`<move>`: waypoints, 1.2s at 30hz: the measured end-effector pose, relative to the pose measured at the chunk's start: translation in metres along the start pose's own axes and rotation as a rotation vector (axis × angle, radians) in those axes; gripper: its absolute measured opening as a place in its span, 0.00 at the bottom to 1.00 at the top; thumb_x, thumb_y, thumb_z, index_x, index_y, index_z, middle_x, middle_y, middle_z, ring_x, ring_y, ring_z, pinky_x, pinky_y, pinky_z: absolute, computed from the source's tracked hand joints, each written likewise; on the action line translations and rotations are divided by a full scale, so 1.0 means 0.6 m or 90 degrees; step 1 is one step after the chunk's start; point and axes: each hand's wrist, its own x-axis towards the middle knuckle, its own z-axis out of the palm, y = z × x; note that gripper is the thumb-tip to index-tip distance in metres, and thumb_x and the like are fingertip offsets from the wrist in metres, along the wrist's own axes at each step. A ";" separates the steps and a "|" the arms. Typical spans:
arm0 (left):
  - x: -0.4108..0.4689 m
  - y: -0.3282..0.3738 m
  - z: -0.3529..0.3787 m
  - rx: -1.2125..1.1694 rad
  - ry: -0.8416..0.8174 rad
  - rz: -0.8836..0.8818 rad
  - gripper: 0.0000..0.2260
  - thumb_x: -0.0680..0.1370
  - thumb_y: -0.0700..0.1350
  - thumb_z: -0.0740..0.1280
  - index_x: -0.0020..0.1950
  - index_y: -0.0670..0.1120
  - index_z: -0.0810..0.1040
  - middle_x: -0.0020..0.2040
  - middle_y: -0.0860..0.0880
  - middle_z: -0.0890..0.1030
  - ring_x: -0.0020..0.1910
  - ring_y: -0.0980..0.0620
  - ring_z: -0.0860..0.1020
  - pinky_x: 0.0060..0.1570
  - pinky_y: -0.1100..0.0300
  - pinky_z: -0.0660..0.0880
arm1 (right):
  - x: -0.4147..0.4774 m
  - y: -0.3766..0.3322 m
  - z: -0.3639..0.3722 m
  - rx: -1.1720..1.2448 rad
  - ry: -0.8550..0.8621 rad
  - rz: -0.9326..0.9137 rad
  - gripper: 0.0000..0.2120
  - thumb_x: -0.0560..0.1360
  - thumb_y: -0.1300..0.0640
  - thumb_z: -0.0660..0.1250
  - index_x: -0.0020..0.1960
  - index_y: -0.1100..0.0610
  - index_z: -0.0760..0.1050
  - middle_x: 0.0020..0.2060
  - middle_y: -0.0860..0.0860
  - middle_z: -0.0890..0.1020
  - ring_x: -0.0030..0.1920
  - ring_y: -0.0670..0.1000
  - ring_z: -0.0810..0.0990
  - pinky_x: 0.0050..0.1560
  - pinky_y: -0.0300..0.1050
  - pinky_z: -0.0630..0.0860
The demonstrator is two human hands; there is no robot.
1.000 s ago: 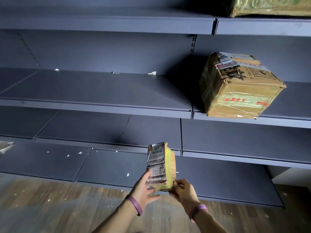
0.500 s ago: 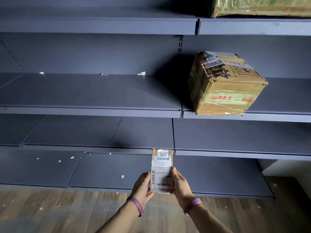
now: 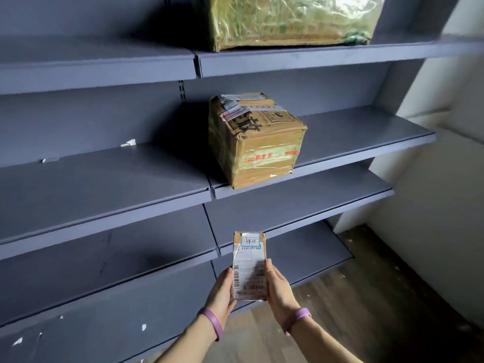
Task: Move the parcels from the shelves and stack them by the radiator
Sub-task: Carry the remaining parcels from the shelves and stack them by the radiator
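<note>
A small flat parcel [image 3: 249, 265] with a white barcode label faces me, held upright between both hands in front of the lower shelves. My left hand [image 3: 220, 292] grips its left edge and my right hand [image 3: 279, 286] its right edge; each wrist wears a purple band. A taped cardboard box [image 3: 255, 142] stands on the middle grey shelf [image 3: 104, 179], above and beyond the hands. A large parcel wrapped in shiny plastic [image 3: 290, 19] sits on the top shelf [image 3: 314, 57], partly cut off by the frame.
Grey metal shelving fills the left and centre, with paper scraps [image 3: 128, 142] on the boards. A white wall [image 3: 432, 205] closes the right side. Wooden floor [image 3: 366, 310] with small debris lies below right. No radiator is in view.
The parcel has been turned from edge-on to label facing me, still held in both hands. The view has swung, so the shelves now slant and the wall on the right shows.
</note>
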 end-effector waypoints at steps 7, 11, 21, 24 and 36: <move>0.025 0.003 0.131 0.182 -0.154 0.021 0.17 0.83 0.56 0.55 0.56 0.51 0.81 0.45 0.58 0.86 0.44 0.60 0.83 0.43 0.66 0.77 | -0.036 -0.023 -0.116 0.099 0.192 -0.052 0.19 0.84 0.46 0.53 0.62 0.54 0.78 0.53 0.53 0.86 0.54 0.55 0.85 0.55 0.53 0.80; 0.026 -0.010 0.225 0.353 -0.261 0.028 0.22 0.81 0.61 0.54 0.63 0.50 0.80 0.58 0.47 0.83 0.60 0.48 0.79 0.68 0.49 0.70 | -0.091 -0.030 -0.195 0.169 0.297 -0.086 0.20 0.84 0.46 0.52 0.62 0.54 0.78 0.55 0.54 0.85 0.56 0.56 0.84 0.63 0.59 0.76; -0.092 -0.131 0.475 0.378 -0.515 -0.072 0.20 0.83 0.56 0.55 0.66 0.45 0.76 0.62 0.44 0.81 0.64 0.46 0.77 0.71 0.47 0.67 | -0.288 -0.013 -0.379 0.305 0.582 -0.158 0.20 0.84 0.48 0.52 0.61 0.58 0.78 0.56 0.57 0.84 0.58 0.58 0.82 0.66 0.58 0.74; -0.138 -0.171 0.528 0.388 -0.563 -0.067 0.19 0.84 0.52 0.53 0.66 0.44 0.76 0.61 0.44 0.81 0.63 0.47 0.77 0.70 0.49 0.68 | -0.342 -0.002 -0.423 0.329 0.633 -0.190 0.20 0.84 0.50 0.52 0.60 0.59 0.79 0.54 0.58 0.84 0.57 0.58 0.82 0.63 0.56 0.75; -0.251 -0.282 0.712 0.451 -0.643 -0.077 0.17 0.85 0.49 0.52 0.58 0.44 0.78 0.51 0.46 0.85 0.47 0.53 0.83 0.35 0.66 0.77 | -0.470 0.041 -0.639 0.347 0.676 -0.182 0.20 0.83 0.46 0.54 0.55 0.55 0.82 0.49 0.51 0.87 0.50 0.52 0.86 0.50 0.47 0.80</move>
